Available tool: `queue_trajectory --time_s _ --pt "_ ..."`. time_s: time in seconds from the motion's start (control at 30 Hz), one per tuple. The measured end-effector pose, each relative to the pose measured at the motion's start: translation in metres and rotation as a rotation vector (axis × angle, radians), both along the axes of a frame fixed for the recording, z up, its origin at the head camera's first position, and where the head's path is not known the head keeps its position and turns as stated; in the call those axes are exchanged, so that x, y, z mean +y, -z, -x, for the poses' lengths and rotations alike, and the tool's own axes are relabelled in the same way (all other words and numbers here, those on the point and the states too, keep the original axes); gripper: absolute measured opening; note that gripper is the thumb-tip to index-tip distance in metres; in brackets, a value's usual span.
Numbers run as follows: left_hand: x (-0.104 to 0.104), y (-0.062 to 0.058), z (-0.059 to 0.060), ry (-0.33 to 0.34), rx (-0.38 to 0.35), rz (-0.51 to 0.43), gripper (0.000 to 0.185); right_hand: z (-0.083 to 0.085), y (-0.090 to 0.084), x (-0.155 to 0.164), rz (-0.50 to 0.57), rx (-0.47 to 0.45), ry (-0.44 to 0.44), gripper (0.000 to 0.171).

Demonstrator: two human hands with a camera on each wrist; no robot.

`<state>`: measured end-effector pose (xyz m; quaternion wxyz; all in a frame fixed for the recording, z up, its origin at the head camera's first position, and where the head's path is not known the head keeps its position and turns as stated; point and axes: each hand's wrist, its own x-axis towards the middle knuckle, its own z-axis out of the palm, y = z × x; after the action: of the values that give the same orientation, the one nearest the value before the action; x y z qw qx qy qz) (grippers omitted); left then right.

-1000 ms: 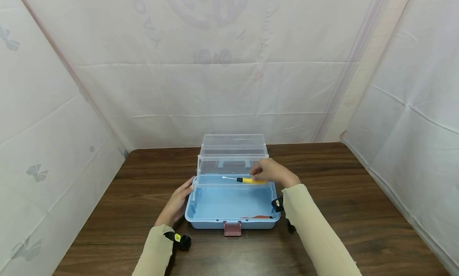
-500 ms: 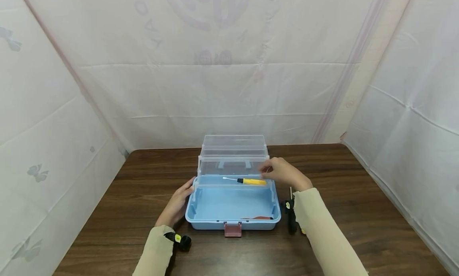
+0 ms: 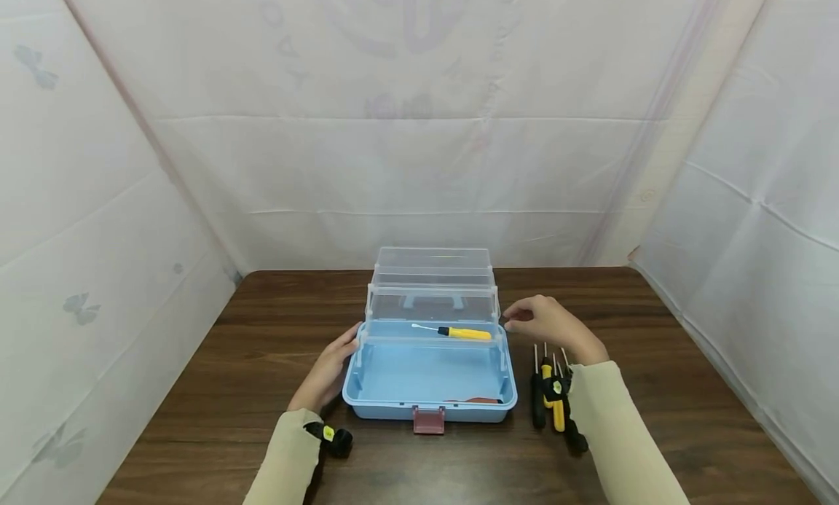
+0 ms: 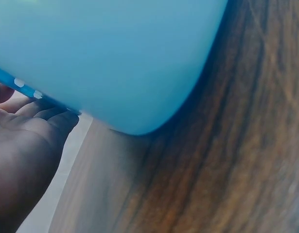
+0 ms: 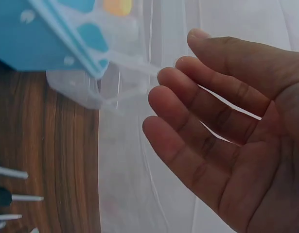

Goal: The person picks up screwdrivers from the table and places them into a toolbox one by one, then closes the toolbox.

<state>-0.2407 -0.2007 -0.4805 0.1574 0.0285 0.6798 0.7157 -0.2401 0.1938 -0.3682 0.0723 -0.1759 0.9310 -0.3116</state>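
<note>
My left hand point(image 3: 330, 366) holds the left rim of a light blue toolbox point(image 3: 429, 412); the left wrist view shows its fingers point(image 4: 47, 114) at the rim beside the blue wall. A screwdriver with a yellow handle point(image 3: 468, 334) lies across the clear plastic tray at the back of the box. My right hand point(image 3: 547, 321) hovers just right of the box's back corner, fingers loosely bent and holding nothing, as the right wrist view shows. Inside the box, near the front wall, lies a red, dark-ended thing point(image 3: 481, 400), partly hidden by that wall.
Several screwdrivers point(image 3: 538, 399) with black or yellow handles lie on the wooden table point(image 3: 262, 359) right of the box, some partly under my right wrist. Clear upper trays point(image 3: 432, 272) stand raised behind the box. A pink latch point(image 3: 429, 420) hangs at its front. White sheeting surrounds the table.
My right hand has let go of the yellow-handled screwdriver in the clear tray and moved right, off the box. More screwdrivers on the table now show. My left hand stays at the rim.
</note>
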Motion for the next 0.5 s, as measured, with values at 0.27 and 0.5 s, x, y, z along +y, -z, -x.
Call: queue_trajectory --time_s 0.27,0.5 --pt "0.001 0.001 0.001 -0.004 0.005 0.001 0.054 -0.012 0.006 0.025 0.026 -0.057 0.042 0.032" --pt "0.001 0.0 0.0 -0.01 -0.004 0.011 0.053 -0.021 0.015 0.045 0.014 -0.056 0.049 0.032"
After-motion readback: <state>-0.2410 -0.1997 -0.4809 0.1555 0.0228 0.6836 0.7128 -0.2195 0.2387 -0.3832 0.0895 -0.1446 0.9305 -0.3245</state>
